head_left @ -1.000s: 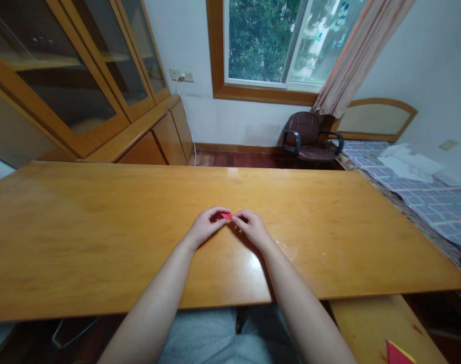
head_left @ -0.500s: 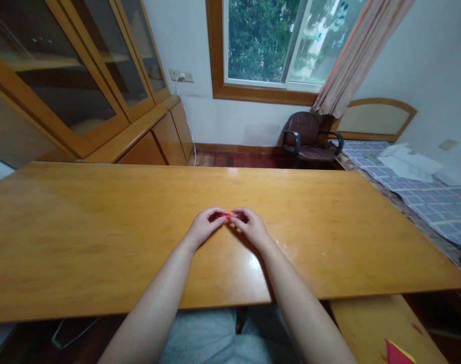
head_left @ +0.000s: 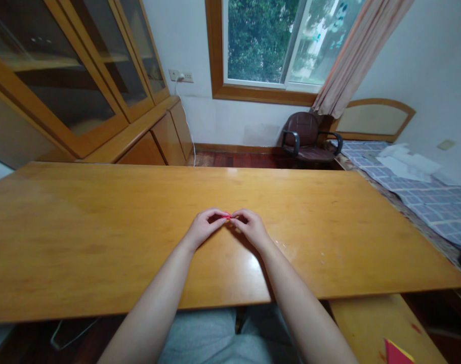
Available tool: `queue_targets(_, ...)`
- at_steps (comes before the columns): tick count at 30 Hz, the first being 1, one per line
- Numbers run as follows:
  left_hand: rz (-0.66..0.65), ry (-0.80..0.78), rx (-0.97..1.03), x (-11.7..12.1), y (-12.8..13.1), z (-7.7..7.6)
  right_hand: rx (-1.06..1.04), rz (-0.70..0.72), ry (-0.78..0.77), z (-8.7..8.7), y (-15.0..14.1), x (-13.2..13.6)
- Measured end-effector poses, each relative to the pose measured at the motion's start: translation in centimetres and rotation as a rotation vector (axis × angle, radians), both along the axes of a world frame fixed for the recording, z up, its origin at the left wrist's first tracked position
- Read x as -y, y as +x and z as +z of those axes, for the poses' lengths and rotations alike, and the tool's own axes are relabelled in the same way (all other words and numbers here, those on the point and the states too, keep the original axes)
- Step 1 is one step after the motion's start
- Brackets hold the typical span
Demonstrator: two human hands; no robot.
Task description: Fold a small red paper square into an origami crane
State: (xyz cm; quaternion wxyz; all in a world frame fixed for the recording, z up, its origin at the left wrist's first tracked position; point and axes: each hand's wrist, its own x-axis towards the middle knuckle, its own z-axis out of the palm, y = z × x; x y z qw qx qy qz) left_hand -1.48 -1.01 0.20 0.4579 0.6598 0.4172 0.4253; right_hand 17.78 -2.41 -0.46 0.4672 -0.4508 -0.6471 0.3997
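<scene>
L hand point(head_left: 204, 228) & R hand point(head_left: 252, 227), almost closed, both pinch a sm. red thing point(head_left: 227, 217) over the brn. desk point(head_left: 101, 227).

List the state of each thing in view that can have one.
Left hand: pinching red piece
Right hand: pinching red piece
Red piece: held, mostly hidden
Red-yellow piece: lying, partly out of frame
Curtain: gathered aside
Glass cabinet doors: shut
Plug: in socket

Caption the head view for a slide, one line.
Left hand and right hand pinch a small red piece between their fingertips over a wooden table.
</scene>
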Motion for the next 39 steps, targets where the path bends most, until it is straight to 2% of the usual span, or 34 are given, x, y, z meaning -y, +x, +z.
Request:
queue_targets(12,0.003,0.01,-0.028,0.0,0.0,-0.1,-0.034,-0.004,0.018,0.1,0.0,-0.1)
queue_targets(22,-0.001,-0.05,0.021,0.0,0.0,-0.5,0.075,-0.023,0.132,0.8,0.1,0.1)
queue_targets(34,0.021,-0.023,0.045,0.0,0.2,-0.7,0.083,-0.04,0.141,0.9,0.0,0.2)
queue_targets(39,0.005,-0.008,-0.015,0.0,0.2,-0.6,0.098,-0.036,0.164,0.8,0.0,0.3)
